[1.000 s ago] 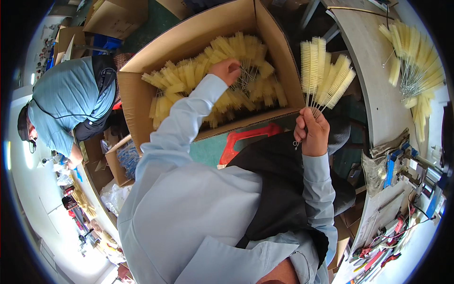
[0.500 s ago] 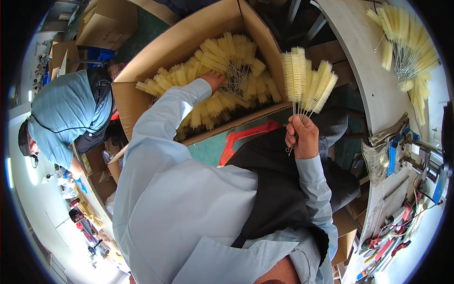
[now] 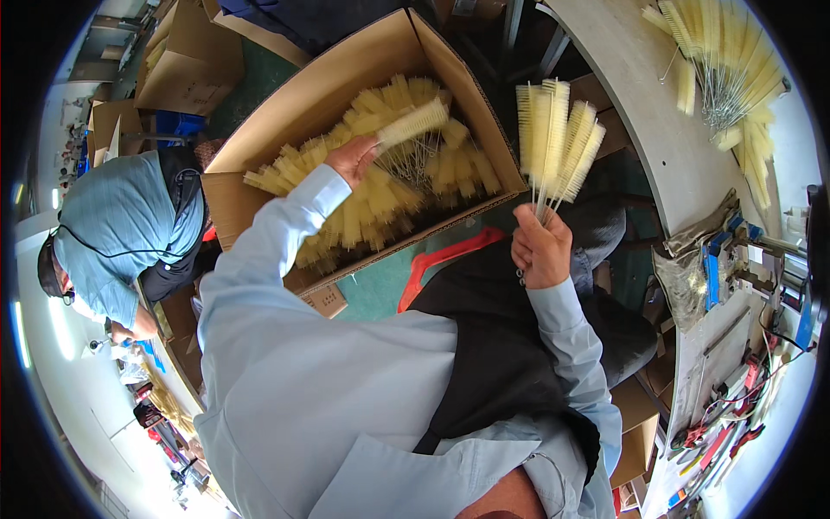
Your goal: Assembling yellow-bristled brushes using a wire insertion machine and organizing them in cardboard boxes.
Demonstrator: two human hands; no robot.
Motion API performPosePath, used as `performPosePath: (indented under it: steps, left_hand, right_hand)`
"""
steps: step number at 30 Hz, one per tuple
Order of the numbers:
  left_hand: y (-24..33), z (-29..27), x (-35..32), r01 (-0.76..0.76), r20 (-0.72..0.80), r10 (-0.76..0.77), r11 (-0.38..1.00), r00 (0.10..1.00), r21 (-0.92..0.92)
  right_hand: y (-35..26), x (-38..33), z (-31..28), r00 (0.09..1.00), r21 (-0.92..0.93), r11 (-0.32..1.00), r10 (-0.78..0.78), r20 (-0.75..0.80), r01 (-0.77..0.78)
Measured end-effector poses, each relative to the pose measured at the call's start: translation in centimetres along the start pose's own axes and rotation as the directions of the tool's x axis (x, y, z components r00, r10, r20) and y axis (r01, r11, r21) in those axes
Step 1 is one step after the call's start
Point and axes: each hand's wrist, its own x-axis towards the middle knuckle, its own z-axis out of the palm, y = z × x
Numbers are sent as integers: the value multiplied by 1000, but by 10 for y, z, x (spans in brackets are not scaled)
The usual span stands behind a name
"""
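Observation:
My left hand (image 3: 353, 160) is closed on one pale yellow bottle brush (image 3: 413, 124), its bristly head pointing up and to the right over the open cardboard box (image 3: 298, 93). Below it, that box holds a heap of similar brushes (image 3: 350, 212) with thin twisted-wire stems. To the right of the box, my right hand (image 3: 543, 246) grips a small bunch of bottle brushes (image 3: 553, 134) by their wire stems. Their bristle heads fan upward, and the lower stem ends are mostly hidden in my fingers.
A bench (image 3: 618, 60) curves along the right, bearing a pile of brushes (image 3: 722, 65) and several hand tools (image 3: 726, 424). A red frame-like piece (image 3: 441, 259) lies beyond my apron. At the left, another person (image 3: 121, 221) bends over a worktable. More cartons (image 3: 190, 65) stand behind.
My left hand has come out of the heap, moving left, and now holds a single brush above the box. My right hand keeps its bunch, shifted slightly left in the picture.

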Motion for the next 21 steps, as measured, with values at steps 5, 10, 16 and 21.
performPosePath:
  steps: [5, 10, 16, 21]
  left_hand:
    - [63, 135, -137, -156, 301, 92, 968, 949, 196]
    - [59, 143, -147, -157, 538, 7, 960, 843, 234]
    - [81, 141, -139, -771, 775, 56, 171, 629, 613]
    - [83, 152, -129, -920, 840, 440, -73, 316, 384]
  right_hand:
    - [-8, 17, 34, 1000, 117, 993, 5, -7, -4]
    - [-10, 42, -11, 915, 473, 851, 20, 403, -227]
    - [-8, 22, -10, 940, -37, 993, 116, 320, -110]
    - [-5, 18, -26, 869, -254, 957, 241, 432, -139]
